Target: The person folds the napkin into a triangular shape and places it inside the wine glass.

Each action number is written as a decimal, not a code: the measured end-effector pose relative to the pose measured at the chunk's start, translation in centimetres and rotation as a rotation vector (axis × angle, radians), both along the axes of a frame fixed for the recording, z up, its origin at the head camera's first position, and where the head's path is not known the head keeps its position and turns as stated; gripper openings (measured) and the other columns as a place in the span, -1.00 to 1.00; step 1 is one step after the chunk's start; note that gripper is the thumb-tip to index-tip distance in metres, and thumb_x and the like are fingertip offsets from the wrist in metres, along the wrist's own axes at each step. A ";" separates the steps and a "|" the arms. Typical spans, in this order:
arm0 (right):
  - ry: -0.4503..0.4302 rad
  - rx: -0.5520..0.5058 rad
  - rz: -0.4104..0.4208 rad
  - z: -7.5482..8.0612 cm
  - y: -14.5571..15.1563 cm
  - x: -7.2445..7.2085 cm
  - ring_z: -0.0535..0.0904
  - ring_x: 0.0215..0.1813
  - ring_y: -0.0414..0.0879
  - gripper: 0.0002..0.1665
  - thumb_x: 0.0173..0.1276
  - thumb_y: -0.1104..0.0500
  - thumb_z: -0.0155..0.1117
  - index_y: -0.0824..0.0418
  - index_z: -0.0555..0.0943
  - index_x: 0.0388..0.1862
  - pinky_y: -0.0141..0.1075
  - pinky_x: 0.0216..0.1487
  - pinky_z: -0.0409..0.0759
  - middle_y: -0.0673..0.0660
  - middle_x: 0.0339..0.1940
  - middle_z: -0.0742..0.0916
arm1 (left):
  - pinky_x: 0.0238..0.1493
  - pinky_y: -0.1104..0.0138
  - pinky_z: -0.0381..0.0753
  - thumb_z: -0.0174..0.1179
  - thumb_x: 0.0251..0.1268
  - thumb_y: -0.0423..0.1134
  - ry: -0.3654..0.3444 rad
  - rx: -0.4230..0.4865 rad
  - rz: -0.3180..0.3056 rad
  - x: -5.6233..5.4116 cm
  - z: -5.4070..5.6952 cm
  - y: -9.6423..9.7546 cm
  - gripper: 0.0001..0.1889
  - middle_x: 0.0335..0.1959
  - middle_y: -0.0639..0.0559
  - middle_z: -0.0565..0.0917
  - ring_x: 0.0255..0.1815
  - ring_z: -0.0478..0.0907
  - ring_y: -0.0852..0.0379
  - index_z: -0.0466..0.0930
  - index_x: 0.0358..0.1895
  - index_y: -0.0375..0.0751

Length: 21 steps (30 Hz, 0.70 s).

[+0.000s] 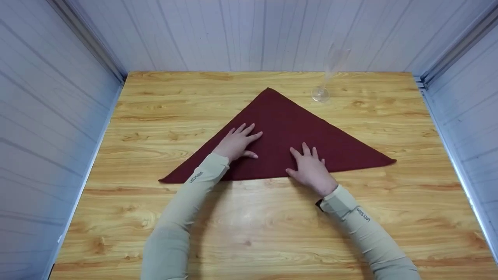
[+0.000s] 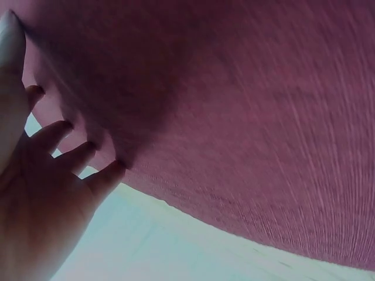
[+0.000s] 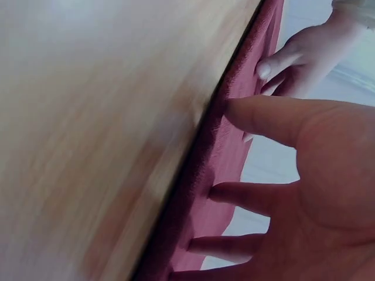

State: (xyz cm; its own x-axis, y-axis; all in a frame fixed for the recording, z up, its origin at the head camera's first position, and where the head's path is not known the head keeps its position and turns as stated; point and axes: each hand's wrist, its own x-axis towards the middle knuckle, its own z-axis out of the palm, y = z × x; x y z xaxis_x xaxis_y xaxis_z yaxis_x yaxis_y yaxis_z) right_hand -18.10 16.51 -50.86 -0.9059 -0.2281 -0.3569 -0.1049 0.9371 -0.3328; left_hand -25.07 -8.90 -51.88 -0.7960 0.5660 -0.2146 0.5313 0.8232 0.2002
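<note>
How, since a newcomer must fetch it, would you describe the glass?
On the wooden table, find the large dark red triangular cloth. Beyond its right-hand sloping edge, near the table's far side, stands a stemmed glass; unlike the flat, opaque cloth, it is upright and transparent.

A booth-like workspace, with pale streaked panels (image 1: pixel 245 35) round three sides of a wood-grain tabletop (image 1: pixel 264 241)

The cloth (image 1: pixel 278 128) is plain maroon, the table (image 1: pixel 253 225) yellow with brown grain — the walls (image 1: pixel 198 35) pale, grey-streaked.

room left of cloth (image 1: pixel 277 124), seemingly glass (image 1: pixel 320 93) back right
</note>
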 end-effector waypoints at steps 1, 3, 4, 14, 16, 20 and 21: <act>0.006 -0.009 0.002 -0.1 0.1 -0.2 -0.17 0.44 0.46 -0.16 0.35 -0.11 0.20 0.09 0.15 0.52 0.46 0.19 0.03 0.39 0.51 0.02 | 0.40 -0.07 0.02 0.14 0.11 0.28 0.000 -0.001 -0.001 0.0 0.0 -0.1 -0.14 0.52 -0.09 -0.01 0.50 -0.13 -0.16 0.09 0.49 0.15; 0.017 -0.031 0.008 -0.2 0.4 -0.8 -0.17 0.45 0.45 -0.16 0.34 -0.10 0.22 0.08 0.17 0.51 0.46 0.20 0.01 0.37 0.51 0.03 | 0.40 -0.06 0.03 0.15 0.10 0.28 -0.003 -0.002 -0.002 0.1 0.1 -0.4 -0.13 0.52 -0.10 -0.01 0.50 -0.12 -0.17 0.09 0.49 0.13; 0.021 -0.043 0.012 -0.3 0.5 -1.1 -0.18 0.45 0.44 -0.17 0.34 -0.10 0.22 0.09 0.18 0.51 0.46 0.21 -0.01 0.37 0.51 0.03 | 0.39 -0.06 0.04 0.16 0.10 0.27 -0.005 0.001 -0.001 0.1 0.2 -0.5 -0.13 0.52 -0.11 0.00 0.50 -0.11 -0.17 0.10 0.49 0.12; 0.034 -0.135 0.102 -0.5 2.5 -4.4 -0.25 0.50 0.32 -0.18 0.31 -0.04 0.28 0.08 0.22 0.49 0.36 0.32 -0.21 0.27 0.53 0.02 | 0.36 -0.10 0.08 0.23 0.06 0.24 -0.030 0.013 0.007 0.2 0.5 -1.6 -0.10 0.51 -0.15 0.01 0.49 -0.10 -0.19 0.13 0.49 0.08; 0.036 -0.136 0.104 -0.3 2.5 -4.6 -0.25 0.50 0.32 -0.19 0.32 -0.02 0.27 0.11 0.22 0.48 0.32 0.35 -0.23 0.29 0.53 0.02 | 0.36 -0.11 0.08 0.23 0.07 0.23 -0.041 0.014 0.003 0.2 0.6 -1.7 -0.12 0.51 -0.15 0.01 0.49 -0.10 -0.19 0.13 0.49 0.08; 0.043 -0.101 0.081 0.1 1.3 -3.9 -0.20 0.49 0.35 -0.21 0.34 -0.04 0.23 0.16 0.22 0.48 0.25 0.38 -0.19 0.37 0.51 0.04 | 0.35 -0.12 0.09 0.21 0.11 0.20 -0.036 0.008 -0.011 -0.3 1.0 -1.7 -0.16 0.50 -0.15 0.05 0.48 -0.05 -0.20 0.15 0.47 0.08; 0.046 -0.089 0.072 0.3 0.7 -3.6 -0.17 0.48 0.36 -0.21 0.35 -0.06 0.22 0.16 0.23 0.48 0.24 0.39 -0.16 0.38 0.50 0.06 | 0.35 -0.12 0.10 0.21 0.11 0.19 -0.022 -0.002 -0.020 -0.6 1.2 -1.7 -0.17 0.50 -0.15 0.06 0.48 -0.03 -0.20 0.16 0.47 0.08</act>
